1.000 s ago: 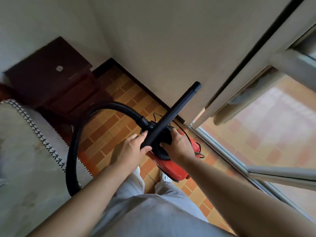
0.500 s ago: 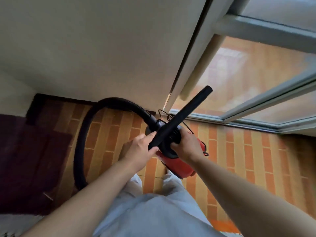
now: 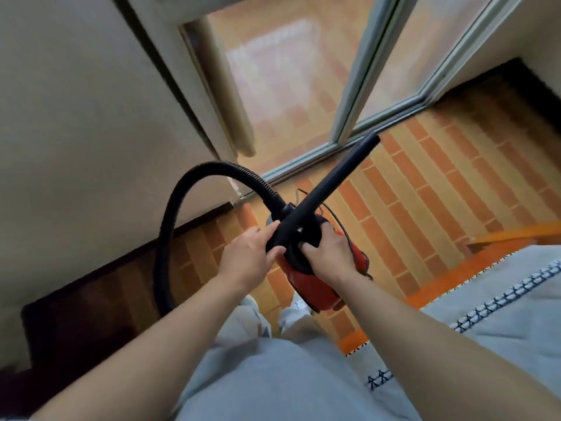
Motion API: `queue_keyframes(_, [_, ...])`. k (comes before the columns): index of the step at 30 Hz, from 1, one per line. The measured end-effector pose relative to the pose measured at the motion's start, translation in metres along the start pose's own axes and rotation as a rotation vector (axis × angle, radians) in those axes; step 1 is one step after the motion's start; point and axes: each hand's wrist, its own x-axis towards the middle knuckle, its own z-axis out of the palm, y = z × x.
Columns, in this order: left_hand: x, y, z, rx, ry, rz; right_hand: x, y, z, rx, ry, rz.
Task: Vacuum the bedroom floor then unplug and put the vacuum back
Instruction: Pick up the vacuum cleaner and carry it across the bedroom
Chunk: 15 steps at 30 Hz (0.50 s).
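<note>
Gripping the small red canister vacuum cleaner (image 3: 318, 288) by its black top, the right hand (image 3: 329, 255) has its fingers curled into the moulded black housing, so that grip is clenched on the machine. The left hand (image 3: 247, 258) wraps its grip round the lower end of the straight black plastic wand (image 3: 334, 174), thumb beneath and fingers over, just beside the right hand. The wand slants up and to the right, and its open tip shows against the pale metal sill of the sliding glass door (image 3: 358, 86).

A black ribbed flexible hose (image 3: 194, 189) leaves the front of the vacuum, arches up to the left in front of the cream wall (image 3: 76, 117) and drops in a long loop past the left forearm. A thin black power cord (image 3: 342, 227) loops loosely beside the red body, just behind the right hand.

The vacuum is held in front of the person's grey trousers (image 3: 273, 375), over the orange and tan brick-pattern tiled floor (image 3: 425, 192). At the right lies a pale grey bed cover with dark cross-stitch trim (image 3: 501, 302), its edge near the right forearm. A dark brown wooden piece of furniture (image 3: 76, 314) stands against the wall at lower left, blurred
</note>
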Motion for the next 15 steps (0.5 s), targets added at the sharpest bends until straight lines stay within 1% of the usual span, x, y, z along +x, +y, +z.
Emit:
queue_keyframes(4, [0.013, 0.017, 0.009, 0.018, -0.061, 0.133, -0.014, 0.026, -0.001, 0.144, 0.057, 0.136])
queue_keyframes(8, [0.028, 0.019, 0.017, 0.065, -0.147, 0.285, -0.023, 0.039, 0.010, 0.291, 0.144, 0.285])
queue_keyframes(11, [0.037, 0.011, 0.023, 0.089, -0.229, 0.375, -0.030, 0.045, 0.030, 0.355, 0.216, 0.374])
queue_keyframes(15, [0.048, -0.017, 0.038, 0.090, -0.319, 0.485, -0.030, 0.049, 0.074, 0.441, 0.299, 0.508])
